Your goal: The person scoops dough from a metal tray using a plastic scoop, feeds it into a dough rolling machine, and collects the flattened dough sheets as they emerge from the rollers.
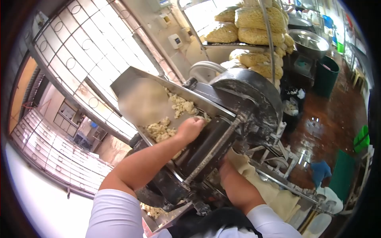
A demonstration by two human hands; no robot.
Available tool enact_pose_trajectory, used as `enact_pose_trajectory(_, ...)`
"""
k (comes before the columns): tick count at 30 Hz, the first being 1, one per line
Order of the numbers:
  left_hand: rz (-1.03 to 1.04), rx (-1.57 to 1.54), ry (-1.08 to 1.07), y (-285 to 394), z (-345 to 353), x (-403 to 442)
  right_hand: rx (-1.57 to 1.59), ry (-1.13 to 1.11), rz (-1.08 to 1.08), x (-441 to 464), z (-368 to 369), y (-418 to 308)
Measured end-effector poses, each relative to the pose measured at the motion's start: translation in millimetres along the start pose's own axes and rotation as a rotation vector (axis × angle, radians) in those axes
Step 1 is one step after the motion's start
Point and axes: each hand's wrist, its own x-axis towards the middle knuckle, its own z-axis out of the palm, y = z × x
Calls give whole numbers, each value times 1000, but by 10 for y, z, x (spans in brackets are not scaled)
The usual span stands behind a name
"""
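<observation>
My left hand is closed at the upper side of the dark roller, against dough crumbs in the metal hopper; what its fingers grip is too small to make out. Crumbly pale dough lies in the hopper, around a blurred patch. My right forearm reaches down beneath the rollers, and the machine hides that hand's fingers. Beside that forearm a pale dough sheet hangs in folds below the machine.
A black wheel guard stands to the right of the hopper. Behind it, a rack holds stacked bags of yellowish food. A metal bowl, a dark green bin and a blue cloth are at the right. More crumbs lie in a lower tray.
</observation>
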Motion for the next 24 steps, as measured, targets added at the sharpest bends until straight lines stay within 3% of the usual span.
enact_pose_trajectory(1, -2, -177, -65, -2, -17, -31, -30, 24, 7, 44, -10, 44)
enact_pose_trajectory(4, 51, -84, 189, 73, -386, -60, -144, 101, 29, 65, -72, 142)
enact_pose_trajectory(6, 172, 353, 429, -296, -1008, 271, -215, 170, 49, 7, -155, 186)
enact_pose_trajectory(8, 92, 724, 226, -908, -1431, 439, -282, 236, 61, -31, -214, 151)
enact_pose_trajectory(10, 215, 856, 24, -1669, -1487, 759, -339, 269, 60, -36, -241, 117)
enact_pose_trajectory(12, 98, 729, -69, -1675, -1316, 743, -395, 313, 60, -87, -307, 86)
enact_pose_trajectory(14, -339, 449, -28, -907, -1062, 339, -461, 371, 57, -167, -364, 46)
enact_pose_trajectory(17, -71, 214, 138, -603, -615, 180, -480, 421, 46, -365, -468, -33)
enact_pose_trajectory(20, 147, 371, 226, -276, -219, 132, -381, 418, 63, -552, -530, -133)
enact_pose_trajectory(24, 182, 436, 149, -203, -102, 107, -380, 578, 13, -813, -651, -219)
